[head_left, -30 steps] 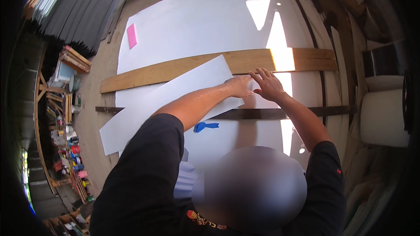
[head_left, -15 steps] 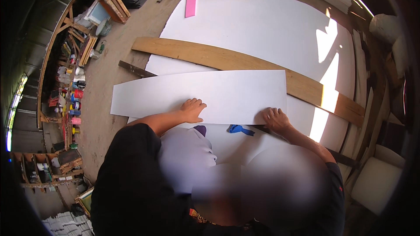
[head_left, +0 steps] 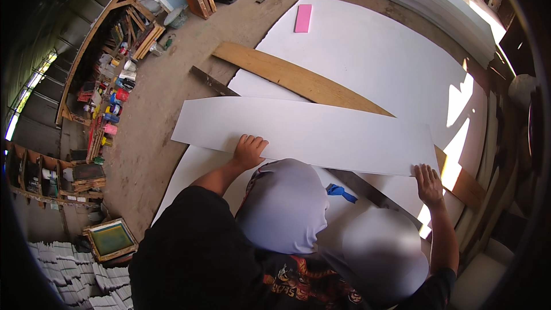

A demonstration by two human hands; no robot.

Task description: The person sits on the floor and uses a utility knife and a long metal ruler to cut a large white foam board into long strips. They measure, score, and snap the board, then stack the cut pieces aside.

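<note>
A long white panel (head_left: pixel 304 132) lies slantwise in front of me, across a wooden plank (head_left: pixel 298 77) and a thin dark strip (head_left: pixel 213 81). My left hand (head_left: pixel 250 151) is on its near edge, left of the middle, with fingers curled over the top and the thumb mostly hidden. My right hand (head_left: pixel 428 185) holds the near right corner, fingers close together on the edge. Beneath everything lies a large white sheet (head_left: pixel 367 40). A blue cloth-like piece (head_left: pixel 341 193) rests on it between my knees.
A pink block (head_left: pixel 303 18) lies on the sheet's far left. Paint pots (head_left: pixel 117 95) and wooden frames line the left side. A stack of white sheets (head_left: pixel 413 6) stands at the far right. One framed screen (head_left: pixel 111 239) lies at lower left.
The white panel has shifted and turned, its right end now nearer me and covering more of the plank. My right hand has moved right to its corner; my left has drawn back to its edge.
</note>
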